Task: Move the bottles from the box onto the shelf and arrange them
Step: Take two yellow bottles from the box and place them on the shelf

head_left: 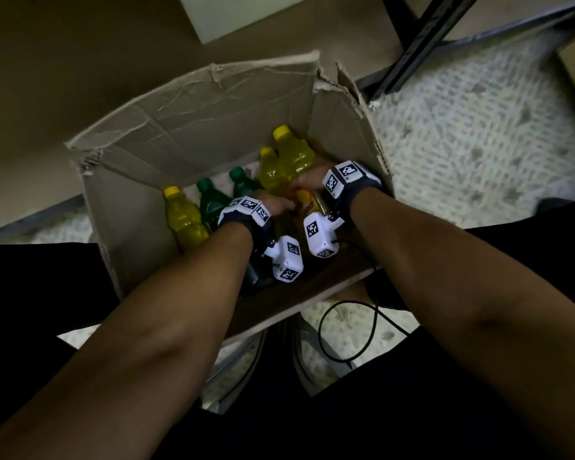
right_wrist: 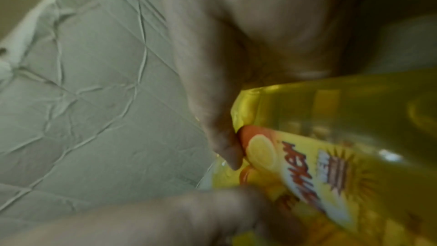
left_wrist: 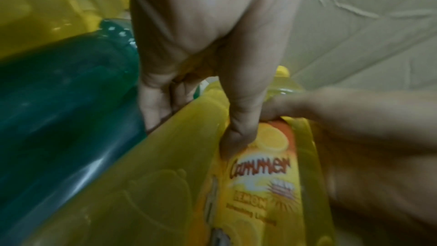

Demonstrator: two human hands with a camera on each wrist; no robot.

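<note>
Stage: early, by my judgement; several bottles sit in the cardboard box [head_left: 213, 104] and none is seen on a shelf.
Box contents: a yellow bottle at the left wall [head_left: 183, 217], two green bottles [head_left: 213, 200] toward 12 o'clock of the left hand, and two yellow bottles [head_left: 279, 161] near the right wall, at 11 o'clock of the right hand.
Bottle in hand: a yellow lemon-labelled bottle [left_wrist: 255, 184] lies tilted low in the box, between both wrists.
Left hand [head_left: 276, 204]: fingers [left_wrist: 238, 119] curl onto the labelled bottle's shoulder, thumb pressed at the label's top edge.
Right hand [head_left: 307, 179]: clamped round the same bottle from 3 o'clock, thumb tip on the label in the right wrist view.
Shelf: only a dark metal frame [head_left: 422, 38] shows at 1 o'clock of the box; its boards are out of view.
Left to do: lift this bottle out, then the rest, and line them up.
</note>
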